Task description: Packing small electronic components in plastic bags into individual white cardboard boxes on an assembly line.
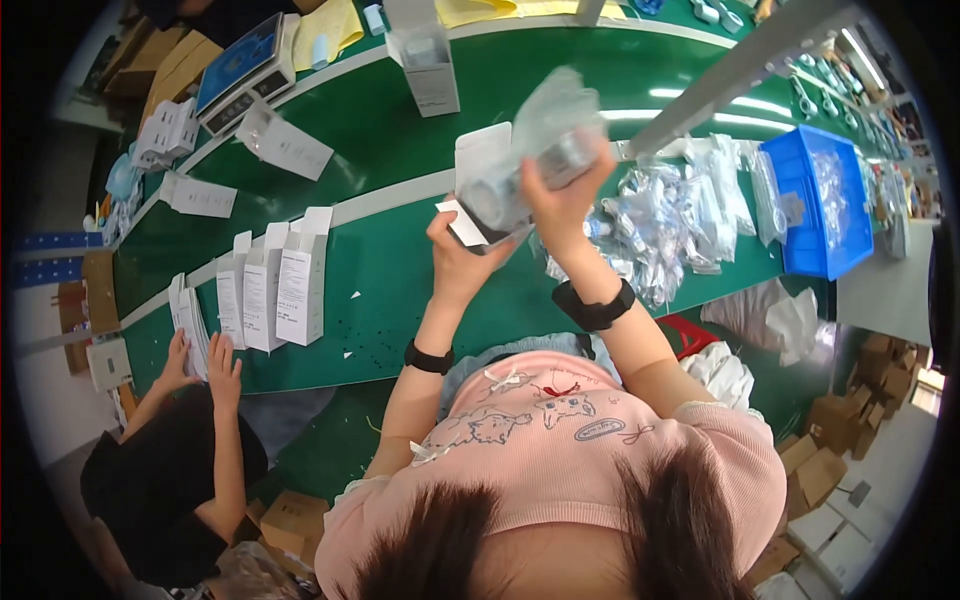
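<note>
In my left hand (463,268) is a small white box (480,152) with its flaps folded out, tilted above the table; something grey and round shows inside, too blurred to name. My right hand (568,200) is closed on a clear plastic bag (562,105) just above and right of the box. A greyish part sits in that bag, smeared by motion. Beyond my right wrist lies a pile of clear bagged parts (650,225) on the green table (390,330).
A blue bin (800,240) stands right of the pile. White boxes (300,285) stand upright at left, where a co-worker's hands (222,365) touch more boxes. Farther off are an open white box (425,75) and a tipped one (288,142). A grey metal post (720,75) slants across the upper right.
</note>
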### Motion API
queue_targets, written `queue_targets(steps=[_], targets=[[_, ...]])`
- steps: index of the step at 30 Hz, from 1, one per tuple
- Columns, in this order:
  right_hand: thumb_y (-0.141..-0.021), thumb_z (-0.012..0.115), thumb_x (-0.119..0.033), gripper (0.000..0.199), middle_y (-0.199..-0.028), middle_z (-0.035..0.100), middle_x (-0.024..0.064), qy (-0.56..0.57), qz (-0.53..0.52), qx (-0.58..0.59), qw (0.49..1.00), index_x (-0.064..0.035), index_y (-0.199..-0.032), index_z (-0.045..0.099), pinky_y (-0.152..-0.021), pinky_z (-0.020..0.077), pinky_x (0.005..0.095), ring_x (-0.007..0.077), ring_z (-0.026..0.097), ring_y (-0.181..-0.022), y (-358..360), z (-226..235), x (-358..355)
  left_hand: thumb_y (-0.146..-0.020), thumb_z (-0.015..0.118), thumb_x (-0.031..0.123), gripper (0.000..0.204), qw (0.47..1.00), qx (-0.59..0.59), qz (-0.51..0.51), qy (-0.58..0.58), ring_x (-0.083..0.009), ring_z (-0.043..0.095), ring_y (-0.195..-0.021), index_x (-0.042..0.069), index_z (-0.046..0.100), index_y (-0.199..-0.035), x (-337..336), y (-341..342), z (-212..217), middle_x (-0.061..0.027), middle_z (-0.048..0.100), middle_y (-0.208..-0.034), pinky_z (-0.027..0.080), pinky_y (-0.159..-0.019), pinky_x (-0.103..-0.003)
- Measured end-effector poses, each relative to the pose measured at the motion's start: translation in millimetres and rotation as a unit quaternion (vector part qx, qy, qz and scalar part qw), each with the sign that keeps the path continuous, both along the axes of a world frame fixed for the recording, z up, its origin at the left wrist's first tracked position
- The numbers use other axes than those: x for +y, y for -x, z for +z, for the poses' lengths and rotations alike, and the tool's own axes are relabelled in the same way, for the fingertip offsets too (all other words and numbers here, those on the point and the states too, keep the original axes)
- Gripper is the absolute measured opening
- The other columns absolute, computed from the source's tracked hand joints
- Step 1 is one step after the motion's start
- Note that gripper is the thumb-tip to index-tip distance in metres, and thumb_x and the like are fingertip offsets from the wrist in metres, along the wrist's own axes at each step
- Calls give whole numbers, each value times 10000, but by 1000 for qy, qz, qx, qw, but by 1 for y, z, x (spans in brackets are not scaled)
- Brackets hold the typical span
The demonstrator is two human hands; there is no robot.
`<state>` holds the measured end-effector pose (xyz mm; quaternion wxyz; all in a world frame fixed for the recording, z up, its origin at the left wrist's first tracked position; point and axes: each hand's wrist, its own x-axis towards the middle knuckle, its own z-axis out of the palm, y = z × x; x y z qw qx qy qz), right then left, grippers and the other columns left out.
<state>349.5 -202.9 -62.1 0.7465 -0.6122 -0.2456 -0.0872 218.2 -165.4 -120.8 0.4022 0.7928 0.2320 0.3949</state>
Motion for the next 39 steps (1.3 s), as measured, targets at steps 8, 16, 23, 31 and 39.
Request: queue_targets(steps=[8, 16, 23, 31, 39], targets=[[-630, 684, -88, 452, -1076, 487, 132, 227, 134, -246, 933, -59, -1056, 536, -845, 383, 385, 312, 449, -1014, -15, -7, -63, -558, 814, 97, 811, 995, -86, 38, -19, -363, 405, -1139, 107, 180, -1063, -6, 13, -1, -263, 288, -1264, 413, -877, -415], [-647, 635, -66, 399, -933, 520, 118, 695, 9, -212, 687, -76, -1033, 535, -722, 448, 398, 277, 519, -842, -68, -102, -150, -566, 809, 96, 832, 995, -92, 31, 24, -346, 367, -1169, 101, 186, -1118, -14, 28, -34, -256, 220, -1308, 360, -940, -407], [-713, 612, 18, 360, -991, 497, 82, 358, 161, -40, 919, -68, -1042, 497, -697, 482, 304, 228, 541, -904, -43, -26, -123, -590, 776, 104, 447, 996, 50, 69, -36, -337, 468, -1063, 42, 490, -929, -8, 43, 21, -247, 307, -1271, 411, -845, -364], [-626, 714, 48, 460, -978, 510, 104, 60, 332, -146, 930, -65, -1012, 490, -682, 494, 303, 223, 558, -888, 12, 1, -58, -607, 729, 63, 189, 986, 45, 144, 72, -226, 563, -676, -3, 554, -629, -3, 30, 38, -215, 565, -1013, 441, -593, -298], [-642, 690, -141, 235, -870, 572, 86, 256, 347, -477, 766, -82, -835, 570, -803, 444, 373, 239, 555, -792, 20, -5, -43, -632, 697, 25, 192, 974, -14, 167, 150, -97, 463, -523, -19, 510, -633, 3, 32, 31, -159, 614, -952, 362, -464, -225]])
